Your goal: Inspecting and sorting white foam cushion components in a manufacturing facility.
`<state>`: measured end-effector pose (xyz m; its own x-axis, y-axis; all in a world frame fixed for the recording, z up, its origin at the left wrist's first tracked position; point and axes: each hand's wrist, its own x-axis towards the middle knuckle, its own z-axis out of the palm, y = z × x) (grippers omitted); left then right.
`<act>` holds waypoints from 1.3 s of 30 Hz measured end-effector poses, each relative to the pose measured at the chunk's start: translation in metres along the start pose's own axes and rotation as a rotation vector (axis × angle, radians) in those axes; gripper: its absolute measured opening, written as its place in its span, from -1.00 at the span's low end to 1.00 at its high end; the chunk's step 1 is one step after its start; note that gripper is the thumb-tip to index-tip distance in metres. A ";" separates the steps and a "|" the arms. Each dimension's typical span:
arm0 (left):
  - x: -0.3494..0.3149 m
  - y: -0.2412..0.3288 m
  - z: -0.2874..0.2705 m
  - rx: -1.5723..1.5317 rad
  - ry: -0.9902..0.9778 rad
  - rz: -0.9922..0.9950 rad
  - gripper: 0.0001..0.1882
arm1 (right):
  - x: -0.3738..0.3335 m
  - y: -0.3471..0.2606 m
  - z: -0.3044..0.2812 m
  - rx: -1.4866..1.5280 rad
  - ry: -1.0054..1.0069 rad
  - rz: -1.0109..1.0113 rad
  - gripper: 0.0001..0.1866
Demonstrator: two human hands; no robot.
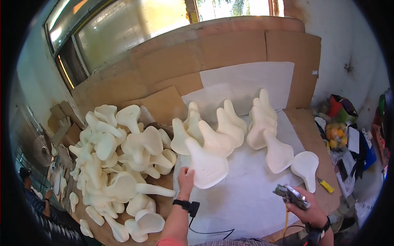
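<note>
My left hand [186, 181] grips the left edge of a cream foam bicycle saddle pad [210, 167], which stands tilted with its narrow nose up. My right hand [308, 207] is closed around a silver and green metal hand tool [292, 197] with a yellow hose hanging from it; its exact kind is hard to make out. The tool is apart from the saddle pads. Behind the held pad, more pads [232, 117] lean on one another in rows. One paler pad [305, 166] lies to the right, nose toward me.
A large heap of saddle pads [123, 184] covers the table's left side. White paper [242, 209] covers the middle. A yellow-handled cutter [327, 185] lies near the right edge, beside bags and clutter [338, 135]. Cardboard [238, 49] lines the back. Another person [35, 192] is far left.
</note>
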<state>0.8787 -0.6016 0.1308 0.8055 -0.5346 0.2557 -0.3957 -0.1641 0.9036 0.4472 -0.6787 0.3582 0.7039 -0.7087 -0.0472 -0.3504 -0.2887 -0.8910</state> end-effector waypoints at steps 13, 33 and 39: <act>0.045 -0.053 -0.005 -0.241 -0.066 -0.141 -0.58 | 0.024 0.015 0.001 0.164 0.003 0.009 -0.43; 0.099 -0.055 0.090 -0.633 -0.716 -0.410 -0.01 | 0.068 -0.003 0.001 0.496 0.299 0.051 -0.43; 0.114 -0.057 0.086 -0.502 -0.673 -0.391 -0.11 | 0.076 0.015 0.008 0.370 0.266 0.124 -0.47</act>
<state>0.9550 -0.7246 0.0786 0.3538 -0.9114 -0.2102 0.2140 -0.1399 0.9668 0.5007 -0.7317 0.3380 0.4709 -0.8777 -0.0888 -0.1434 0.0232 -0.9894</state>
